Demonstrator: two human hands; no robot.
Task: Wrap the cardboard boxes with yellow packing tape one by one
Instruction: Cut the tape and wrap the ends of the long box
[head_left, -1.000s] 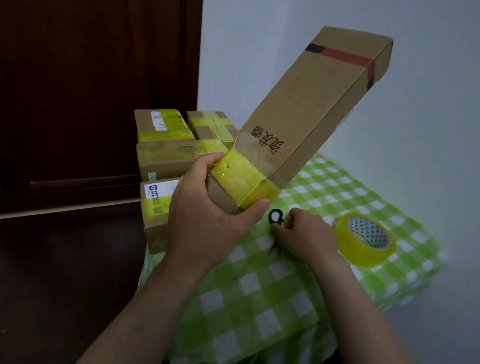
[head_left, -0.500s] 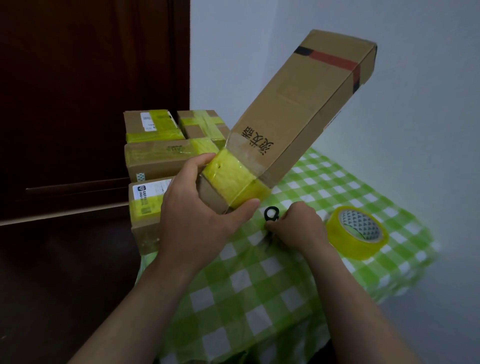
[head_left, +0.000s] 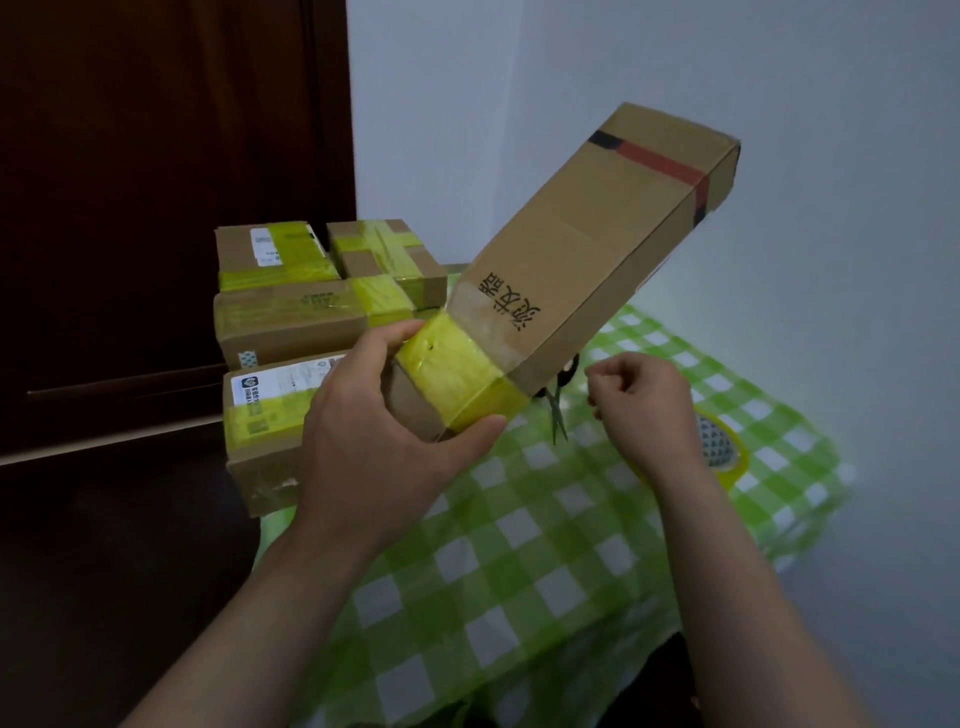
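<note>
four smaller boxes (head_left: 296, 322) stacked at the left edge of the table, each carrying yellow bands; one shows a crossed pair on top. counted as done, as far as the visible faces tell.

fifth, the long box (head_left: 597, 249): in hand, off the table, tilted up and away toward the wall. one yellow band (head_left: 452, 374) rings its near end. the rest is bare cardboard, with an old red-and-black strip (head_left: 660, 161) across the far end. judgement: partly wrapped, far end probably left to do. no untaped boxes in sight.

left hand (head_left: 374, 431): spread wide round the near end, thumb under the band's lower edge, fingertips over the top edge. right hand (head_left: 644, 410): raised just above the cloth, fingers curled in, nothing visible in them.

tape roll (head_left: 724, 447) lies flat, half hidden behind the right wrist. scissors (head_left: 558, 410) on the cloth below the box's low corner, near the right hand but apart.

materials: cardboard matte brown, crisp edges, a faint crease mid-face, black print near the band. tape glossy, translucent, wrinkled. a clear shiny patch sits beside the band. tablecloth (head_left: 519, 545) thin, green-and-white check, draping over the edge.
</note>
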